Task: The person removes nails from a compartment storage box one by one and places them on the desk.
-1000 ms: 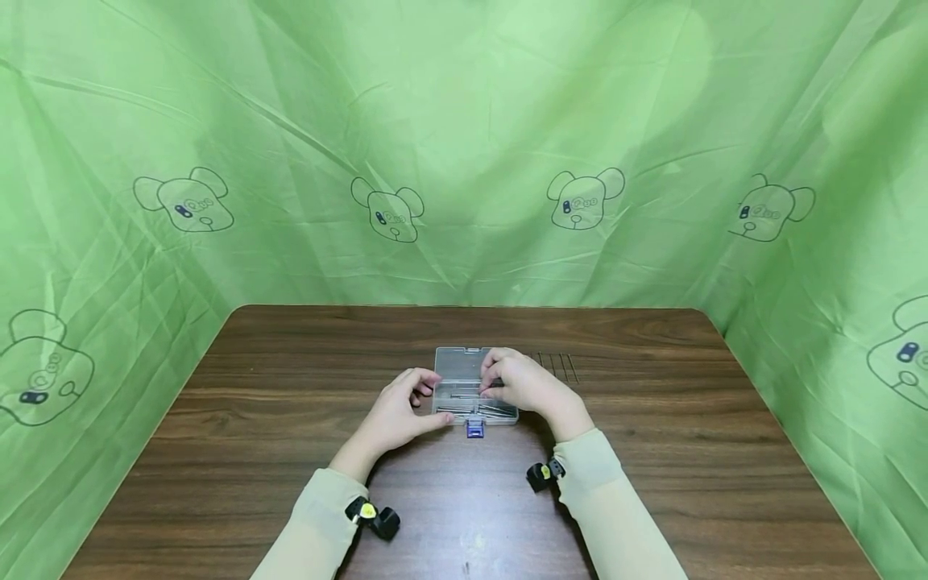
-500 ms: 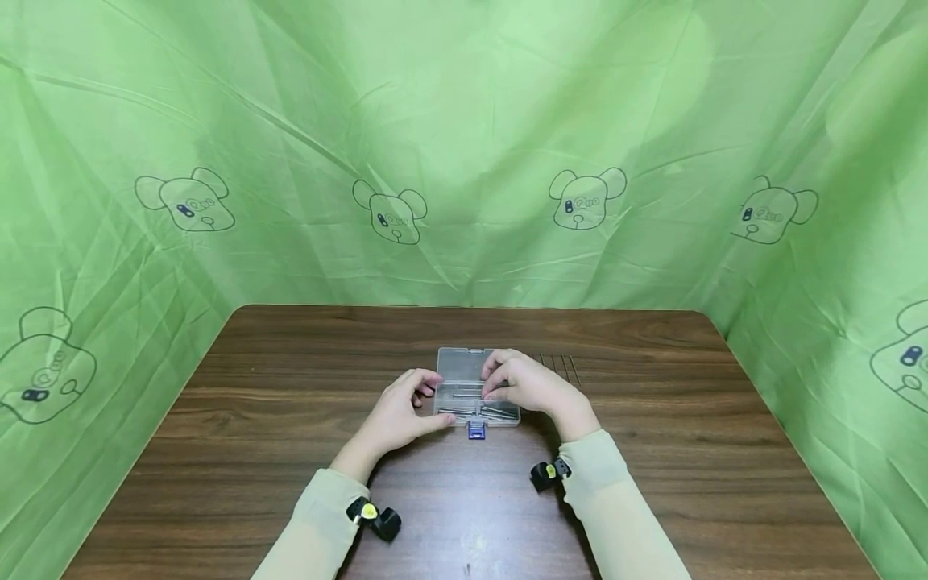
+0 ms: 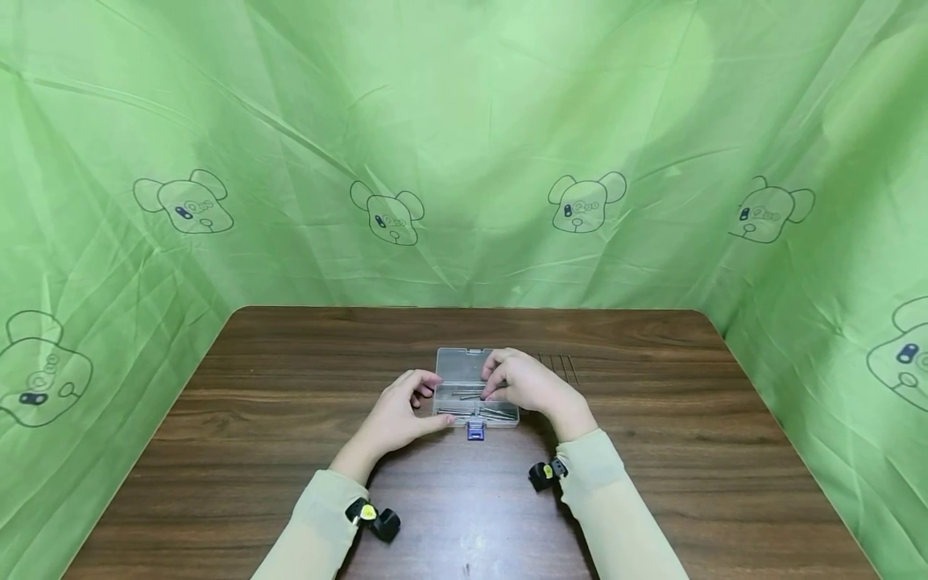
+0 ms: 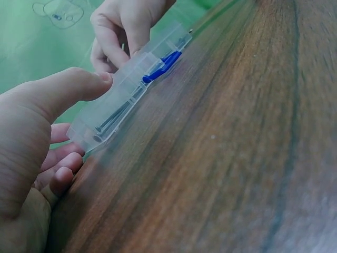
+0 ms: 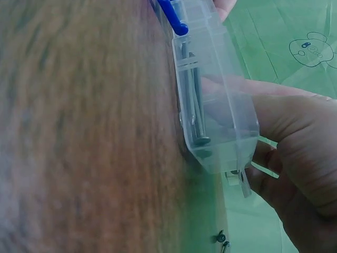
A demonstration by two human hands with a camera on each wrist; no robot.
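A clear plastic box [image 3: 471, 412] with a blue latch [image 3: 474, 432] lies on the wooden table [image 3: 290, 387], its lid [image 3: 458, 362] open toward the back. Several long nails [image 4: 113, 118] lie inside. My left hand [image 3: 429, 403] grips the box's left end, thumb on the front wall [image 4: 100, 79] and fingers curled at the corner. My right hand [image 3: 487, 391] hovers over the box's right half and pinches a nail [image 3: 470, 395] that points left inside it. In the right wrist view the thumb [image 5: 295, 153] shows behind the box's clear end wall [image 5: 216, 105].
A few loose nails [image 3: 558, 366] lie in a row on the table just right of the box. Green printed cloth [image 3: 464, 161] closes in the back and both sides. Small black-and-yellow wrist cameras [image 3: 373, 517] sit on both sleeves.
Both hands stay at the box. The nail at my right fingertips has shifted slightly and sits a little more tilted inside the box.
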